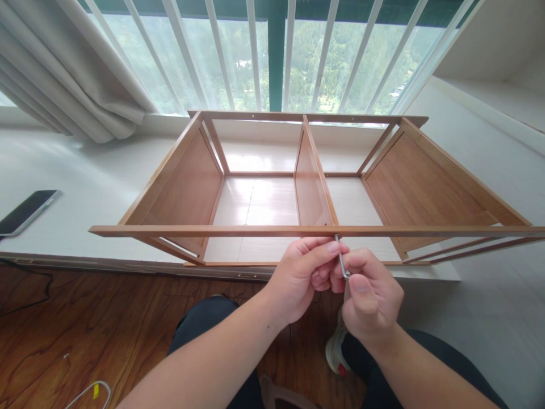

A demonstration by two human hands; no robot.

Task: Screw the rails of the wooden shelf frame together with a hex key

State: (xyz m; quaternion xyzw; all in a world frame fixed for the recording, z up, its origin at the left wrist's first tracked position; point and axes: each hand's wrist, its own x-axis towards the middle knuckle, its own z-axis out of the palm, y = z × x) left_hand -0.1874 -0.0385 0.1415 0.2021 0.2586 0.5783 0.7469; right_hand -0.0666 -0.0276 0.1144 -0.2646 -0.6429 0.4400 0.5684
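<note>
Two hands working a hex key at the near rail of a wooden shelf frame.

The right hand [370,298] and left hand [304,278] are both pinching closed around a small hex key [341,258], its tip meeting the near rail [213,230] just where the centre divider [313,182] joins. The shelf frame [417,187] is lying on its side on the pale platform [85,187], side panels, divider and rails already joined; this joint seemingly being tightened. A phone [26,211] is lying far left.
</note>
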